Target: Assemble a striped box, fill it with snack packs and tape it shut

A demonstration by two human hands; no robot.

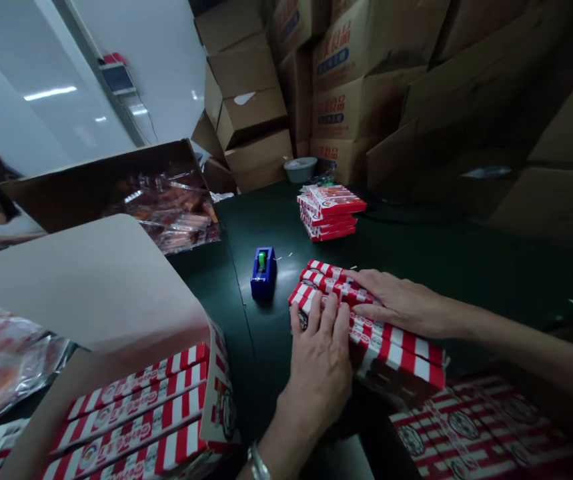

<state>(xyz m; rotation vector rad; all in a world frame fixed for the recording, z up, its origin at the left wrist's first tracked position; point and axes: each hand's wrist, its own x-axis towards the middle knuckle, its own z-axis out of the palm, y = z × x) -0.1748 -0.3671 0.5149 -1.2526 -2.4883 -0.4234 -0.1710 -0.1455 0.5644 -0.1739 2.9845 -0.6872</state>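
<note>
A row of red-and-white striped boxes point(391, 347) stands side by side on the dark green table, their narrow sides facing up. My left hand point(321, 360) presses against the near left end of the row, fingers bent over the top edges. From the right, my right hand point(401, 303) grips the far side of the same boxes, with the thumb across the top. A blue tape dispenser point(263, 277) with a green roll sits left of the row. Behind it is a stack of flat red-and-white boxes point(329, 210).
An open carton point(219, 380) with several striped boxes inside stands at lower left. More striped boxes point(466, 427) lie at lower right. A large carton point(101, 180) holds wrapped packets point(171, 213). Brown cartons point(361, 87) and a grey bowl point(300, 170) are at the back; a person sits far left.
</note>
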